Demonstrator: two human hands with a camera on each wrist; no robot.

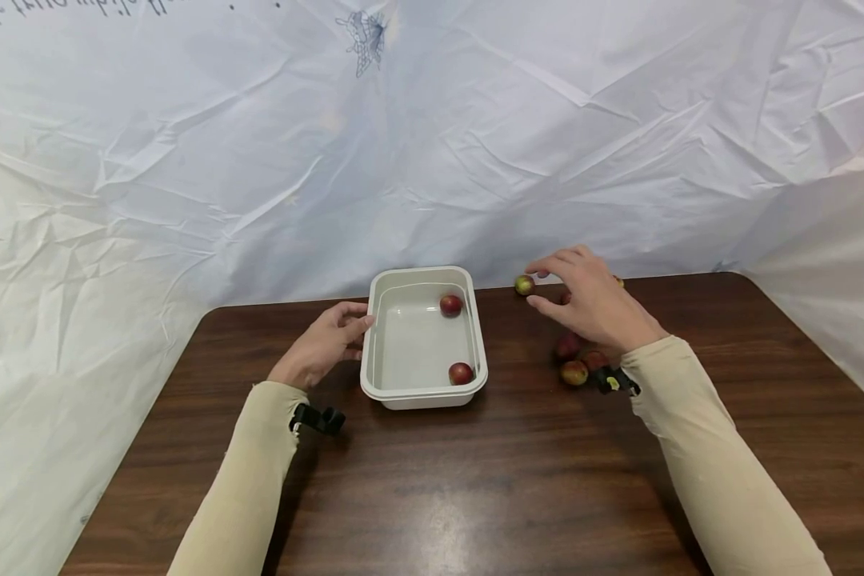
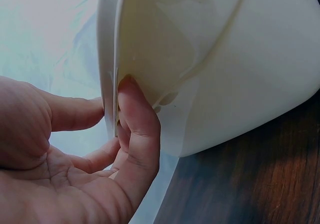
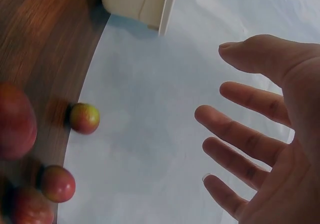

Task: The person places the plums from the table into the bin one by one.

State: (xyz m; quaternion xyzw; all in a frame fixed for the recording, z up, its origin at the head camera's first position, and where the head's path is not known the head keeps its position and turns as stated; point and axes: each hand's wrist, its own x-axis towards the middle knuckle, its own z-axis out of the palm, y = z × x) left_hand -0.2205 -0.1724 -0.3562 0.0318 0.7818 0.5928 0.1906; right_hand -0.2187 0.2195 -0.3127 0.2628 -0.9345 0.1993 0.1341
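My left hand [image 1: 322, 346] pinches the left rim of a white plastic container [image 1: 414, 344], with the thumb on one side and fingers on the other in the left wrist view. Its rim shows a double edge. Inside lie two small red fruits, one at the back right [image 1: 450, 305] and another at the front right [image 1: 462, 374]. My right hand [image 1: 594, 304] hovers over the table with fingers spread and nothing held. Closest to its fingertips is a yellow-green and red fruit [image 1: 524, 285]. Several more, including a yellow-red fruit [image 1: 574, 373], lie under or beside that hand, some partly hidden.
A dark brown wooden table [image 1: 432, 488] carries everything. White wrinkled sheeting [image 1: 432, 160] hangs behind its back edge and along the sides. The container and the nearest fruit sit close to that back edge.
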